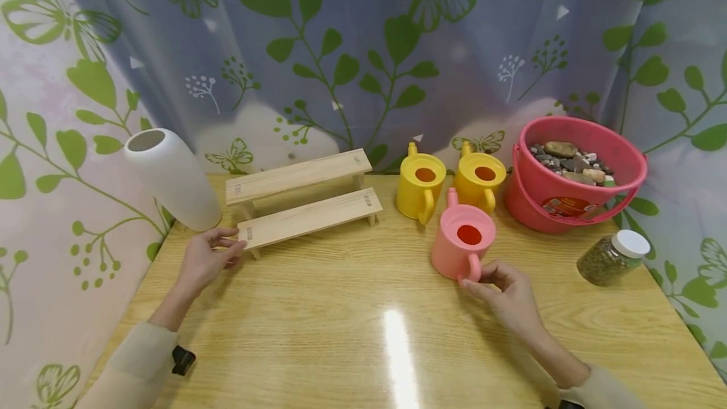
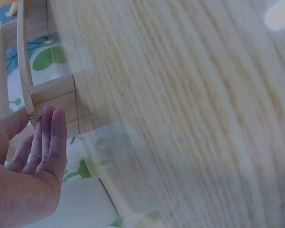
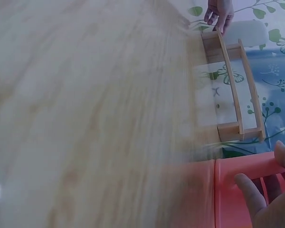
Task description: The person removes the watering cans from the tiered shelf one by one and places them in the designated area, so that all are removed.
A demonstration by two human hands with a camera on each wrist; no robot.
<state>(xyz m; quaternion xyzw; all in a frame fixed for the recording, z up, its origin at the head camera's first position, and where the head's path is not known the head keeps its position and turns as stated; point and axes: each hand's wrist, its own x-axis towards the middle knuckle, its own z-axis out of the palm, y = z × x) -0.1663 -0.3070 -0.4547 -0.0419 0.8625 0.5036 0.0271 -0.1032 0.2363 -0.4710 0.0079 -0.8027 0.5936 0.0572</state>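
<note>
A two-step wooden shelf point(image 1: 309, 215) stands at the back left of the table. My left hand point(image 1: 207, 260) pinches the left end of its lower step; in the left wrist view, thumb and fingers point(image 2: 46, 135) meet the board's end point(image 2: 24, 71). To the right, a pink watering can point(image 1: 454, 251) stands upright, spout away from me. My right hand point(image 1: 508, 298) grips its handle low down, and in the right wrist view a finger point(image 3: 251, 192) lies against the can's side point(image 3: 230, 204). Behind it are two yellow watering cans point(image 1: 406, 191) point(image 1: 468, 185).
A white vase point(image 1: 176, 182) stands left of the shelf. At the right are a pink bucket point(image 1: 525, 197) of stones and a white-lidded jar point(image 1: 604, 262) of small grains, which leans in view. A patterned curtain point(image 1: 352, 112) closes off the table's back.
</note>
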